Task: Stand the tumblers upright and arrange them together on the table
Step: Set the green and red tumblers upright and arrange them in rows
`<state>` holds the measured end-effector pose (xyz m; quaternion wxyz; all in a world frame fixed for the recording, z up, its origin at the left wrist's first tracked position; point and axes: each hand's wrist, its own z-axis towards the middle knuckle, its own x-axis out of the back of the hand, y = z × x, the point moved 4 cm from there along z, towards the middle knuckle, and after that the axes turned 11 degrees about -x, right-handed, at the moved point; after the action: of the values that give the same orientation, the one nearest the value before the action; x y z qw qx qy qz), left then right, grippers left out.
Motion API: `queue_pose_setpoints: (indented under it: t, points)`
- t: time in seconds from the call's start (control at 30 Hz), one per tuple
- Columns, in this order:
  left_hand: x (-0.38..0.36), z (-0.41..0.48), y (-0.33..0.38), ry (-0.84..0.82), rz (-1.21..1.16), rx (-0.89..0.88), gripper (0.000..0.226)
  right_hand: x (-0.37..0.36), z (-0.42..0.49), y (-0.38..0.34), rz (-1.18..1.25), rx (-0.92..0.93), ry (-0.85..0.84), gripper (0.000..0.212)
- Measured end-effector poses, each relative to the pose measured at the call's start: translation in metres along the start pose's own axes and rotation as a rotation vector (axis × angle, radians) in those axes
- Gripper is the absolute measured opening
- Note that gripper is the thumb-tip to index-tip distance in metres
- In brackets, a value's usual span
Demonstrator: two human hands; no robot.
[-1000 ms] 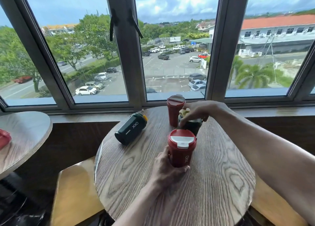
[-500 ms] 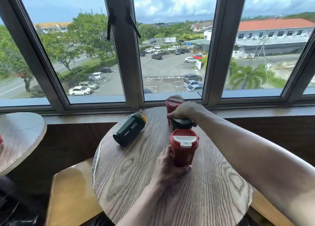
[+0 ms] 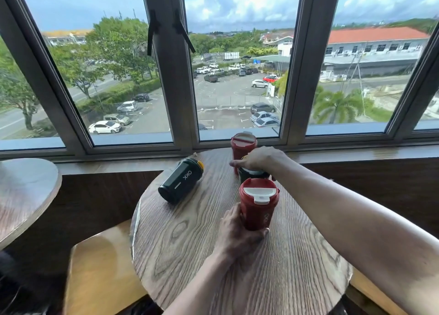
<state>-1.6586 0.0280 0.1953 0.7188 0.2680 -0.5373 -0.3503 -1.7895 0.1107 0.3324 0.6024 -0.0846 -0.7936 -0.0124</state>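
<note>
On the round wooden table [image 3: 237,274] a red tumbler [image 3: 259,204] with a white lid stands upright, and my left hand [image 3: 237,229] grips its lower side. Just behind it a dark green tumbler [image 3: 251,173] stands upright, its top covered by my right hand [image 3: 260,158], which holds it by the lid. A second red tumbler [image 3: 243,146] stands upright at the table's far edge. Another dark green tumbler [image 3: 181,183] with a yellow cap lies on its side to the left, apart from both hands.
A window sill [image 3: 356,152] and window frames run right behind the table. A second round table [image 3: 26,191] stands at the left. A wooden seat [image 3: 99,274] sits below the table's left edge.
My right hand has brought the dark green tumbler from tilted to upright, between the two red ones. My left hand has stayed on the near red tumbler.
</note>
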Motion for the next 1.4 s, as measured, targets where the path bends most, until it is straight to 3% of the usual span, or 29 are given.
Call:
queue_pose_setpoints:
  t: [0.17,0.27,0.4,0.47,0.57,0.63,0.73,0.9,1.07,1.27,1.4]
  points:
    - [0.003,0.000,0.000,0.003,0.000,-0.012,0.069,-0.004,0.001,0.002,-0.034,0.084,0.015,0.106]
    - [0.002,-0.001,0.001,-0.012,0.026,-0.015,0.070,-0.006,-0.004,0.004,-0.017,0.140,0.030,0.087]
    - [0.002,-0.002,0.002,-0.071,0.077,-0.003,0.081,-0.009,-0.009,0.008,0.071,0.157,0.082,0.074]
    - [0.007,-0.004,0.004,-0.140,0.065,-0.011,0.095,-0.013,-0.008,0.009,0.111,0.129,0.102,0.083]
    - [0.022,-0.012,0.002,-0.218,-0.026,-0.032,0.098,-0.025,0.006,0.012,0.218,0.036,0.133,0.125]
    - [0.045,-0.012,-0.005,-0.107,-0.042,-0.020,0.074,-0.021,-0.006,0.014,0.237,-0.017,0.138,0.126]
    - [0.088,0.003,-0.015,0.129,0.025,-0.029,0.041,-0.004,-0.015,0.018,0.290,-0.041,0.222,0.106]
    - [0.139,0.044,-0.019,0.344,0.143,-0.011,0.027,0.017,0.002,0.015,0.344,0.100,0.270,0.072]
    - [0.163,0.082,-0.041,0.224,0.404,0.184,0.048,0.035,0.040,-0.003,0.372,0.236,0.184,0.074]
    - [0.162,0.102,-0.072,0.019,0.465,0.411,0.097,0.032,0.085,-0.032,0.204,0.291,-0.003,0.093]
    - [0.161,0.102,-0.078,0.003,0.444,0.420,0.097,0.028,0.101,-0.041,0.197,0.298,-0.041,0.096]
